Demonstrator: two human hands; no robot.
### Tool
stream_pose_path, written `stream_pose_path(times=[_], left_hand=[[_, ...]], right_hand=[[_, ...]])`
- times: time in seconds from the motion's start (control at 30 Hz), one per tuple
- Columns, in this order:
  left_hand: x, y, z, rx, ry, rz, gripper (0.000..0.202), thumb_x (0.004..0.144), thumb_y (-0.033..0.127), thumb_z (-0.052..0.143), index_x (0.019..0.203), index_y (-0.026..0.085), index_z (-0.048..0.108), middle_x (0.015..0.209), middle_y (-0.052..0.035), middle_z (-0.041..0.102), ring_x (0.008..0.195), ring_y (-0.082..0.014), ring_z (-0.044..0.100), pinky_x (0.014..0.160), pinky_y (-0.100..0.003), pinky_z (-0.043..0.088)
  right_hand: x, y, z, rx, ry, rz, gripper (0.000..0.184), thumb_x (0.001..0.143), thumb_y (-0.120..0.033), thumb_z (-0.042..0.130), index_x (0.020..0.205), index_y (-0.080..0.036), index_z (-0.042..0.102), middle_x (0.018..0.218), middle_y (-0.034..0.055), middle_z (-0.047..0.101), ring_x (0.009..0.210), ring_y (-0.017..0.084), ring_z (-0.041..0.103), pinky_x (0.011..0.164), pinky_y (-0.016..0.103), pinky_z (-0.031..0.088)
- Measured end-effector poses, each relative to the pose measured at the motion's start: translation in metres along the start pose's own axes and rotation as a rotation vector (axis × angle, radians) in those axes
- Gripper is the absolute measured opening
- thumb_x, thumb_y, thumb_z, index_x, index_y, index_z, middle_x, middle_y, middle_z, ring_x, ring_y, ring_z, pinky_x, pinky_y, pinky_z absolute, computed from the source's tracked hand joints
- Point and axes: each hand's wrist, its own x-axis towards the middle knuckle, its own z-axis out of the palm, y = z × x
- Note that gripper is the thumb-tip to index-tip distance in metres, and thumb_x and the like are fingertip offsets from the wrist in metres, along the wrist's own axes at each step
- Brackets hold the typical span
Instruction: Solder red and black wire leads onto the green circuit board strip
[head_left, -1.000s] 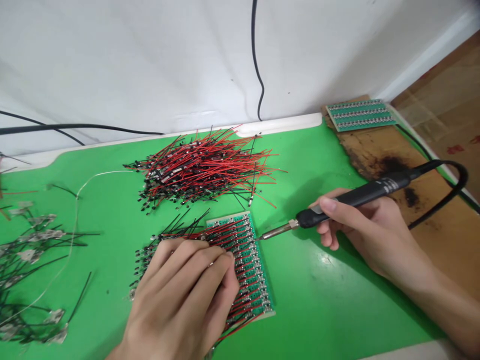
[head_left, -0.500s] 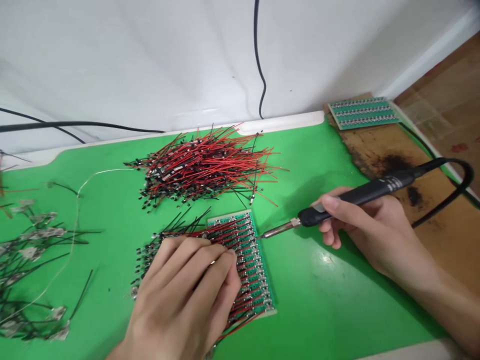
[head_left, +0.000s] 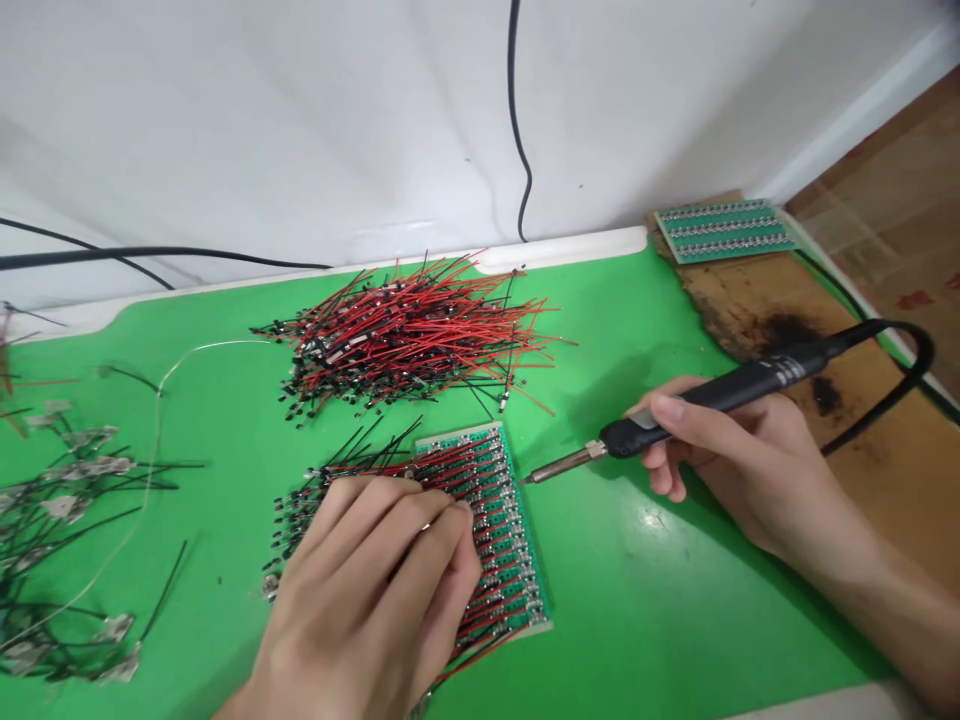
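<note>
The smooth, shiny green mat [head_left: 622,590] lies under your work. Your left hand [head_left: 367,590] rests over the green board [head_left: 519,530], likely to keep it still; its fingers are bunched together, but I can't tell if they pinch anything. Your right hand [head_left: 750,470] is clamped on the soldering iron [head_left: 712,400] like a pencil, probably so the hot end is away from your skin. Behind the board sits a messy heap of wires [head_left: 420,330], thin, red and black. The board is flat, with bumpy silver rows. The pointed metal tip [head_left: 559,467] is just beside its right edge.

Tilted soldering iron [head_left: 724,390] — seemingly beside wired board [head_left: 510,515].
</note>
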Motion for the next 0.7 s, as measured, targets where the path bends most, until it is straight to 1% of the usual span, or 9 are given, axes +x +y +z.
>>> stream_pose_path(times=[0.17, 0.33, 0.47, 0.53, 0.6, 0.67, 0.7], left_hand=[[-0.002, 0.0, 0.004, -0.015, 0.033, -0.018, 0.013, 0.1, 0.003, 0.072, 0.106, 0.015, 0.073, 0.099, -0.0016, 0.079, 0.093, -0.0166, 0.069, 0.093, -0.037, 0.053], [-0.002, -0.002, 0.01, -0.046, 0.074, -0.004, 0.018, 0.096, -0.001, 0.074, 0.107, 0.013, 0.071, 0.097, -0.0025, 0.077, 0.093, -0.0169, 0.067, 0.089, -0.037, 0.055], [0.002, 0.001, 0.011, -0.066, 0.071, -0.015, 0.017, 0.097, 0.001, 0.073, 0.106, 0.015, 0.07, 0.095, -0.0019, 0.075, 0.091, -0.0162, 0.065, 0.087, -0.037, 0.056], [0.001, 0.005, 0.005, -0.072, 0.041, -0.014, 0.014, 0.1, 0.003, 0.07, 0.108, 0.016, 0.07, 0.097, -0.0019, 0.075, 0.093, -0.0157, 0.066, 0.089, -0.036, 0.058], [-0.006, 0.005, -0.008, -0.064, 0.016, -0.01, 0.017, 0.103, 0.006, 0.068, 0.115, 0.016, 0.072, 0.107, -0.0028, 0.078, 0.103, -0.0162, 0.069, 0.098, -0.035, 0.059], [-0.024, -0.004, -0.026, -0.027, 0.011, -0.032, 0.025, 0.104, 0.01, 0.068, 0.127, 0.018, 0.073, 0.122, -0.0042, 0.079, 0.118, -0.0186, 0.071, 0.108, -0.037, 0.059], [-0.036, -0.013, -0.036, 0.002, 0.071, -0.102, 0.029, 0.104, 0.012, 0.069, 0.132, 0.018, 0.073, 0.127, -0.0058, 0.078, 0.121, -0.0216, 0.071, 0.108, -0.04, 0.06]], right_hand=[[0.0, 0.001, 0.0, 0.001, 0.009, 0.006, 0.034, 0.084, -0.051, 0.098, 0.079, -0.02, 0.087, 0.063, 0.0056, 0.076, 0.048, 0.016, 0.071, 0.042, 0.019, 0.057], [0.001, 0.001, 0.0, 0.013, 0.003, 0.002, 0.036, 0.083, -0.052, 0.098, 0.078, -0.019, 0.087, 0.062, 0.0056, 0.075, 0.047, 0.015, 0.07, 0.042, 0.019, 0.057], [0.002, 0.0, 0.002, 0.033, 0.016, 0.01, 0.037, 0.08, -0.052, 0.1, 0.075, -0.018, 0.086, 0.061, 0.0059, 0.075, 0.046, 0.015, 0.07, 0.042, 0.019, 0.056], [0.002, 0.0, 0.002, 0.043, 0.023, 0.009, 0.036, 0.078, -0.052, 0.101, 0.075, -0.019, 0.086, 0.061, 0.0058, 0.075, 0.046, 0.015, 0.069, 0.041, 0.018, 0.055], [0.002, 0.001, 0.002, 0.048, 0.027, 0.004, 0.036, 0.078, -0.052, 0.101, 0.076, -0.019, 0.087, 0.061, 0.0052, 0.074, 0.046, 0.015, 0.069, 0.041, 0.018, 0.054], [0.002, 0.003, 0.002, 0.048, 0.026, -0.001, 0.036, 0.078, -0.052, 0.1, 0.076, -0.019, 0.086, 0.061, 0.0048, 0.074, 0.046, 0.014, 0.068, 0.041, 0.018, 0.053], [0.002, 0.003, 0.002, 0.049, 0.027, -0.003, 0.037, 0.078, -0.052, 0.1, 0.075, -0.018, 0.086, 0.06, 0.0047, 0.073, 0.046, 0.014, 0.067, 0.041, 0.018, 0.053]])
